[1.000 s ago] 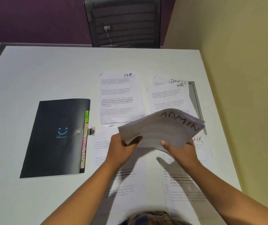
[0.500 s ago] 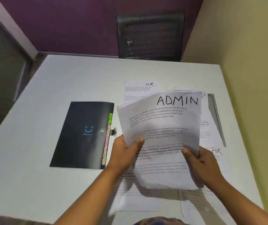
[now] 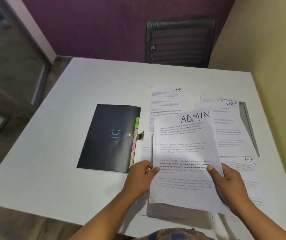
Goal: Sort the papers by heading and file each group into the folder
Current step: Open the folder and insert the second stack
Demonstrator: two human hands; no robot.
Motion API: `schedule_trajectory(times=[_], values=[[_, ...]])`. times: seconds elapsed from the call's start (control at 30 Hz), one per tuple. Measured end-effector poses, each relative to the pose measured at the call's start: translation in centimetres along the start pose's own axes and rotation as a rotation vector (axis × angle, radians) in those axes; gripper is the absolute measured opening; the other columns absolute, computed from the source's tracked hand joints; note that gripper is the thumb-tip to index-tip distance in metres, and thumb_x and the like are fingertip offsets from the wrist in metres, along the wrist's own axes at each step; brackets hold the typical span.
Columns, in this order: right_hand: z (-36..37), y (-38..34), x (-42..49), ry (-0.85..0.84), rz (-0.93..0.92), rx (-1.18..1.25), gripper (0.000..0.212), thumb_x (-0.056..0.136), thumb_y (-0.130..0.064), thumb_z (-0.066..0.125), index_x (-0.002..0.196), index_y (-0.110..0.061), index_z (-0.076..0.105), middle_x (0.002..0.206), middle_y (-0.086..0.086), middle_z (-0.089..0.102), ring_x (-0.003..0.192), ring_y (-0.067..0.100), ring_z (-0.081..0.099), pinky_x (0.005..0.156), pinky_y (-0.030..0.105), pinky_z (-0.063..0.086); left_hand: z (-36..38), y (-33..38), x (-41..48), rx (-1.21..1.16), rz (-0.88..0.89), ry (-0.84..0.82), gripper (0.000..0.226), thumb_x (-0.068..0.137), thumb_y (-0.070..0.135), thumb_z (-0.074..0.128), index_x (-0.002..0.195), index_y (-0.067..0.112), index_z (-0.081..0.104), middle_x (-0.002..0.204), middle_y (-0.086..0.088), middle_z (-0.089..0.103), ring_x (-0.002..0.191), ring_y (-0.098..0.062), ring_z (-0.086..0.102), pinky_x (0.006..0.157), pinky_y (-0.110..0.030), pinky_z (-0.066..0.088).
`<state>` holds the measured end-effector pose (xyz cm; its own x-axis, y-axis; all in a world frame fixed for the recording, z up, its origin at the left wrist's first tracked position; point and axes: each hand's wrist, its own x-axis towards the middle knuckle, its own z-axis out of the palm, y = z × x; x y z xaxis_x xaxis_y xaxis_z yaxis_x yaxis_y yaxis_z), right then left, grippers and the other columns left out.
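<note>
A stack of papers headed ADMIN [image 3: 184,153] is held above the white table [image 3: 55,153]. My left hand [image 3: 141,177] grips its left edge, thumb on top. My right hand [image 3: 229,182] grips its right edge the same way. A shut black folder [image 3: 109,137] with a blue smiley and coloured index tabs lies left of the stack. Behind the stack an HR sheet [image 3: 166,101] lies flat. To the right lie more sheets: one HR [image 3: 230,129] over one marked SPORTS [image 3: 223,99], and another HR sheet [image 3: 242,167] nearer me.
A black mesh chair [image 3: 178,42] stands behind the far table edge. A yellow wall [image 3: 268,58] runs along the table's right side, a purple wall behind. More printed sheets lie under the held stack near the front edge.
The ADMIN stack has come down from upright to a flatter tilt, lower over the table. Both hands keep their hold. My view has swung left and back.
</note>
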<state>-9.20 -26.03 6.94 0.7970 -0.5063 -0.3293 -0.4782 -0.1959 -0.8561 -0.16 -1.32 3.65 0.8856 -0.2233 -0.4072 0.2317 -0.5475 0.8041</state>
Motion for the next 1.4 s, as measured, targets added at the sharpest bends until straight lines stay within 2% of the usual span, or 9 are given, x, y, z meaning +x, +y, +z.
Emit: schedule_trajectory(times=[0.2, 0.37, 0.43, 0.5, 0.6, 0.9, 1.13, 1.3, 1.4], values=[[1.9, 0.3, -1.5, 0.047, 0.088, 0.053, 0.012, 0.095, -0.025, 0.063, 0.090, -0.023, 0.074, 0.074, -0.012, 0.077, 0.075, 0.020, 0.074, 0.062, 0.030, 0.052, -1.7, -1.9, 1.5, -0.013, -0.043, -0.042, 0.023, 0.087, 0.040, 0.071, 0.081, 0.018, 0.066, 0.063, -0.001, 0.066, 0.048, -0.008, 0.058, 0.057, -0.030, 0.053], [2.8, 0.7, -2.2, 0.116, 0.115, 0.072, 0.011, 0.093, -0.027, 0.066, 0.092, -0.023, 0.075, 0.079, -0.006, 0.079, 0.078, 0.025, 0.074, 0.075, 0.042, 0.058, -3.2, -4.1, 4.4, 0.357, 0.004, 0.350, 0.025, 0.088, 0.041, 0.065, 0.095, 0.018, 0.058, 0.099, -0.003, 0.064, 0.089, -0.021, 0.061, 0.077, -0.039, 0.056], [2.8, 0.6, -2.5, 0.145, 0.123, 0.091, 0.011, 0.093, -0.026, 0.066, 0.093, -0.020, 0.075, 0.077, -0.007, 0.078, 0.076, 0.025, 0.074, 0.071, 0.039, 0.057, -3.7, -5.4, 5.8, 0.596, -0.095, 0.344, 0.063, 0.084, 0.052, 0.066, 0.131, 0.013, 0.047, 0.140, -0.015, 0.048, 0.128, -0.035, 0.046, 0.101, -0.046, 0.048], [3.0, 0.4, -2.9, 0.164, 0.125, 0.107, 0.010, 0.093, -0.024, 0.066, 0.093, -0.019, 0.075, 0.075, -0.011, 0.077, 0.075, 0.022, 0.073, 0.066, 0.034, 0.053, -4.2, -6.8, 6.8, 0.805, -0.259, 0.224, 0.104, 0.079, 0.069, 0.059, 0.153, 0.012, 0.013, 0.163, -0.018, 0.008, 0.147, -0.047, 0.007, 0.117, -0.056, 0.023], [3.1, -0.1, -3.2, 0.173, 0.117, 0.104, 0.010, 0.093, -0.024, 0.065, 0.088, -0.023, 0.074, 0.072, -0.016, 0.076, 0.074, 0.020, 0.071, 0.063, 0.031, 0.050, -4.6, -7.9, 7.7, 0.845, -0.362, 0.101, 0.117, 0.076, 0.078, 0.050, 0.155, 0.018, -0.010, 0.163, -0.014, -0.017, 0.145, -0.052, -0.009, 0.116, -0.063, 0.012], [3.6, -0.4, -3.0, 0.178, 0.131, 0.095, 0.012, 0.092, -0.024, 0.067, 0.087, -0.019, 0.076, 0.072, -0.005, 0.078, 0.072, 0.023, 0.071, 0.065, 0.034, 0.051, -6.3, -6.0, 7.2, 0.939, -0.171, -0.050, 0.095, 0.094, 0.013, 0.056, 0.151, 0.039, -0.014, 0.164, -0.013, -0.015, 0.135, -0.051, 0.038, 0.103, -0.053, 0.045], [5.1, -2.8, -2.6, 0.133, 0.088, 0.116, 0.011, 0.093, -0.023, 0.066, 0.089, -0.018, 0.075, 0.069, -0.012, 0.076, 0.072, 0.020, 0.071, 0.059, 0.030, 0.048, -10.3, -2.1, 5.8, 1.187, -0.055, -0.100, 0.043, 0.096, 0.029, 0.059, 0.134, 0.014, 0.047, 0.159, -0.015, 0.024, 0.096, -0.024, 0.065, 0.070, -0.033, 0.053], [6.3, -4.7, -1.8, 0.091, 0.057, 0.171, 0.010, 0.094, -0.020, 0.064, 0.091, -0.021, 0.073, 0.072, -0.015, 0.076, 0.062, 0.006, 0.072, 0.058, 0.028, 0.049, -12.2, -1.2, 5.0, 1.111, -0.063, 0.046, 0.046, 0.093, 0.051, 0.055, 0.121, 0.015, 0.054, 0.152, -0.010, 0.036, 0.084, -0.020, 0.066, 0.067, -0.030, 0.056], [7.2, -5.5, -1.7, 0.074, 0.047, 0.191, 0.008, 0.094, -0.020, 0.064, 0.093, -0.021, 0.073, 0.071, -0.015, 0.076, 0.066, 0.009, 0.072, 0.061, 0.028, 0.051, -12.9, -1.1, 4.7, 1.139, -0.062, 0.045, 0.044, 0.093, 0.033, 0.062, 0.128, 0.011, 0.050, 0.157, -0.011, 0.028, 0.092, -0.024, 0.067, 0.070, -0.033, 0.054]])
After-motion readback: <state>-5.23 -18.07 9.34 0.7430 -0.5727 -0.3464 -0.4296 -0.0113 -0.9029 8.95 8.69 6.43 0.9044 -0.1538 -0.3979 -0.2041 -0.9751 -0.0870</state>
